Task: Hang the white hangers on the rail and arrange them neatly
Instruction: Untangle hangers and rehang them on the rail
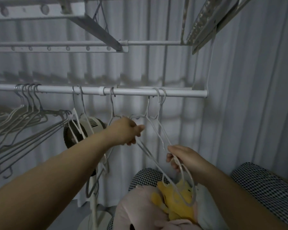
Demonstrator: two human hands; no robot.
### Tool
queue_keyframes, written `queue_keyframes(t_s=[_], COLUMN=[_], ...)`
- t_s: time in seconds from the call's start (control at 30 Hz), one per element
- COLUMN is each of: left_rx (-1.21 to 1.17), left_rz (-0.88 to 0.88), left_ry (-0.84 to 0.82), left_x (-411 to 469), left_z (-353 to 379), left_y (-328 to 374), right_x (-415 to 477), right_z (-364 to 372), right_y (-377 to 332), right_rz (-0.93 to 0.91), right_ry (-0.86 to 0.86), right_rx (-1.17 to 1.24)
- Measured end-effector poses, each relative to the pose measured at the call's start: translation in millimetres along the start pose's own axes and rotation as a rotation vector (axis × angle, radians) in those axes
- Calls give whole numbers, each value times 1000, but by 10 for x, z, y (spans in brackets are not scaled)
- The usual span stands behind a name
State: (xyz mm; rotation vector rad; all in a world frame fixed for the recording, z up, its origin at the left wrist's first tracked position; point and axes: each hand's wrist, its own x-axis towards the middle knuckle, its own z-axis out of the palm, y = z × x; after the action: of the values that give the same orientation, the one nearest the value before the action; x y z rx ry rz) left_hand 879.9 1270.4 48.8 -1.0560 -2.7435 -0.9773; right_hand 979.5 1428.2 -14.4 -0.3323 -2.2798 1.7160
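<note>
The left hand [125, 131] curls round wires of white hangers [147, 107] hooked on the rail [136, 92]. The right hand [184, 157] grips their lower ends.

No text, label, brand, number or sign can be read. The rail [140, 92], the white hangers [112, 105] hooked on it, the fan [91, 122] below the rail, and the yellow toy [178, 201] and pink toy [136, 205] further below the rail all show plain surfaces with no legible lettering.
</note>
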Motion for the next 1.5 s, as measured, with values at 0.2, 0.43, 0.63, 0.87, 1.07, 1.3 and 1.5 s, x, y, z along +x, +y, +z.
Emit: queue_keyframes(t_s=[0.2, 0.43, 0.63, 0.87, 1.07, 1.3, 1.5], left_rx=[-444, -671, -852, -837, -797, -704, -515], left_rz=[-225, -321, -306, -196, -211, -266, -313], left_ry=[-174, -110, -44, 58, 100, 14, -145], left_x=[4, 83, 112, 182, 322, 338, -188], left_z=[315, 572, 623, 525, 394, 410, 619], left_y=[121, 223, 160, 149, 323, 293, -69], right_x=[-31, -33, -64, -114, -201, -256, -303], right_z=[30, 105, -53, -252, -350, -442, -442], right_y=[-33, -7, 65, 128, 135, 104, 52], right_rz=[-46, -92, -147, -186, -176, -155, -109], right_ry=[-27, 49, 197, 315, 322, 245, 193], right_rx=[-79, -144, -189, -90, -43, -133, -264])
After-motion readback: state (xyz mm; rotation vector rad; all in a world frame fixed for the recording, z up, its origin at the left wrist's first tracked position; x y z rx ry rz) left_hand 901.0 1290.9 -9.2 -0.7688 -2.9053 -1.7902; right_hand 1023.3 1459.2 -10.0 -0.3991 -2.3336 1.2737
